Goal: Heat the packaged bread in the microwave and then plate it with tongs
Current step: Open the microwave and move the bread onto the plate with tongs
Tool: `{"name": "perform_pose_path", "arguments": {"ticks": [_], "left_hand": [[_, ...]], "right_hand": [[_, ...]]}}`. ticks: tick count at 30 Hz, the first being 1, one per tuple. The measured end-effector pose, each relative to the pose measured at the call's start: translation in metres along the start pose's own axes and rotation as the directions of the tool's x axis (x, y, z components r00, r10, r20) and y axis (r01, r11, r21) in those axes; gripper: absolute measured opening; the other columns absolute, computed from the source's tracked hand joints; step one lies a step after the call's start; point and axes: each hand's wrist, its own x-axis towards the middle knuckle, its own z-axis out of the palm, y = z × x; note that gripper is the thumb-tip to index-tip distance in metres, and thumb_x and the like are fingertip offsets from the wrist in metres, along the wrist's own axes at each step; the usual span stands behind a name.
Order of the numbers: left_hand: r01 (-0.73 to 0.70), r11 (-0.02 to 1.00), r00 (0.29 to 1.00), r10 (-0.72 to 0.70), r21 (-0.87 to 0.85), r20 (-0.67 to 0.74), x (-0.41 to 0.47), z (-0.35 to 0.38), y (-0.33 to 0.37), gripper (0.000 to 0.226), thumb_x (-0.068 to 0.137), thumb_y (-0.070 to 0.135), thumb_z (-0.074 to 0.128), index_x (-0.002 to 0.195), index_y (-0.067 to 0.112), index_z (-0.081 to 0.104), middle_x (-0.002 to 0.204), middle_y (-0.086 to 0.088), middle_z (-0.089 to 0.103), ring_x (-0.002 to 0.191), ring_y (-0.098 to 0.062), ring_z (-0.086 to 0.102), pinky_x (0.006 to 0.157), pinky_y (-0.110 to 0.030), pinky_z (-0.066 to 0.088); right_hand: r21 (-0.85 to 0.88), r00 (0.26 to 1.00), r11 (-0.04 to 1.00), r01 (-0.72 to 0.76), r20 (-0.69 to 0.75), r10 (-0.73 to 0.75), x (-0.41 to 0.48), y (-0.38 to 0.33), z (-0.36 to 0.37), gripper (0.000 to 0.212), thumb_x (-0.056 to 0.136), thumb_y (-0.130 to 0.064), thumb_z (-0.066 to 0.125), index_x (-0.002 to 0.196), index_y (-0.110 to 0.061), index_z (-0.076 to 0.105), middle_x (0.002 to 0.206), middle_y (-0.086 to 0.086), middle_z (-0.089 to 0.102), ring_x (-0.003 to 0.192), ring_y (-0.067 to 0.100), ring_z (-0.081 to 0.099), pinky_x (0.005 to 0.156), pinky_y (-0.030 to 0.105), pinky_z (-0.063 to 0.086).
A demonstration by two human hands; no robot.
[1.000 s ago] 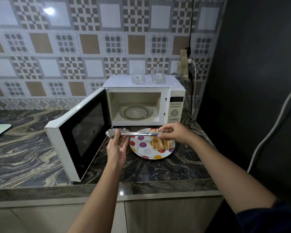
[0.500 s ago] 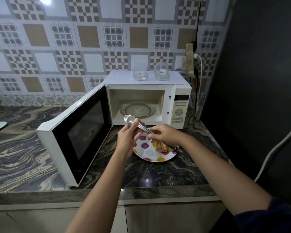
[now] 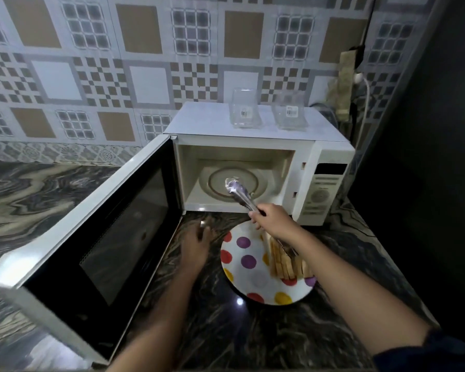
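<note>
A white microwave [image 3: 320, 162] stands at the back with its door [image 3: 97, 237] swung wide open to the left; the glass turntable [image 3: 215, 181] inside is bare. In front of it a polka-dot plate [image 3: 244, 275] carries several slices of toasted bread [image 3: 285, 264] lined up on its right side. My right hand [image 3: 274, 221] hovers above the plate's far edge, shut on metal tongs [image 3: 238, 191] whose tips point toward the microwave cavity. My left hand [image 3: 196, 242] is blurred, low between door and plate, fingers spread, holding nothing.
Two clear plastic containers [image 3: 243, 112] stand on top of the microwave. A wall socket with a white cable [image 3: 360, 81] is at the back right. A dark wall [image 3: 427, 157] closes the right side. The marbled counter [image 3: 32, 200] stretches left.
My left hand let go of the tongs and dropped toward the counter beside the plate. My right hand now holds the tongs alone, tips aimed at the microwave. The view moved closer.
</note>
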Motion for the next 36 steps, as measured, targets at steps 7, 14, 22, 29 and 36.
{"name": "perform_pose_path", "arguments": {"ticks": [7,14,22,29,36], "left_hand": [[-0.08,0.774,0.987,-0.026,0.629,0.157,-0.006,0.023,-0.072,0.054,0.099,0.036,0.029,0.147,0.013,0.027,0.158,-0.008,0.017,0.147,-0.02,0.012,0.118,-0.033,0.009],[-0.111,0.701,0.988,0.0,0.704,0.156,-0.011,0.024,-0.069,0.069,0.086,0.043,0.01,0.148,0.014,0.025,0.158,-0.009,0.017,0.147,-0.02,0.012,0.118,-0.036,0.01],[-0.117,0.7,0.984,-0.012,0.705,0.175,-0.011,0.025,-0.068,0.067,0.088,0.04,0.011,0.149,0.014,0.02,0.158,-0.009,0.013,0.147,-0.021,0.008,0.118,-0.035,0.007],[-0.112,0.724,0.982,-0.022,0.681,0.186,-0.012,0.023,-0.067,0.054,0.1,0.034,0.023,0.15,0.013,0.014,0.159,-0.008,0.006,0.148,-0.019,0.002,0.119,-0.032,0.001],[-0.118,0.728,0.98,-0.023,0.675,0.197,-0.012,0.022,-0.066,0.055,0.1,0.035,0.022,0.15,0.014,0.013,0.159,-0.007,0.006,0.147,-0.018,0.001,0.119,-0.032,0.001]], "right_hand": [[0.067,0.973,0.976,-0.209,-0.088,0.215,0.051,0.015,0.03,0.026,0.093,-0.026,0.049,0.092,-0.005,0.063,0.085,0.015,0.067,0.082,0.033,0.066,0.078,0.045,0.054],[-0.193,0.92,0.9,-0.39,-0.031,0.392,0.034,0.031,0.074,0.031,0.096,-0.017,0.044,0.118,0.0,0.058,0.118,0.019,0.06,0.11,0.034,0.057,0.081,0.033,0.044],[-0.318,0.935,0.879,-0.355,-0.11,0.338,0.019,0.041,0.087,0.028,0.092,-0.025,0.044,0.103,-0.008,0.063,0.107,0.018,0.064,0.102,0.034,0.061,0.085,0.04,0.048],[-0.582,0.914,0.719,-0.38,-0.113,0.391,0.032,0.037,0.092,0.034,0.095,-0.016,0.048,0.128,-0.01,0.049,0.132,0.01,0.05,0.118,0.022,0.052,0.087,0.026,0.045],[-0.701,0.953,0.657,-0.277,-0.111,0.284,0.042,0.016,0.074,0.034,0.091,-0.013,0.054,0.125,-0.008,0.053,0.123,0.01,0.056,0.109,0.026,0.058,0.073,0.029,0.046]]}}
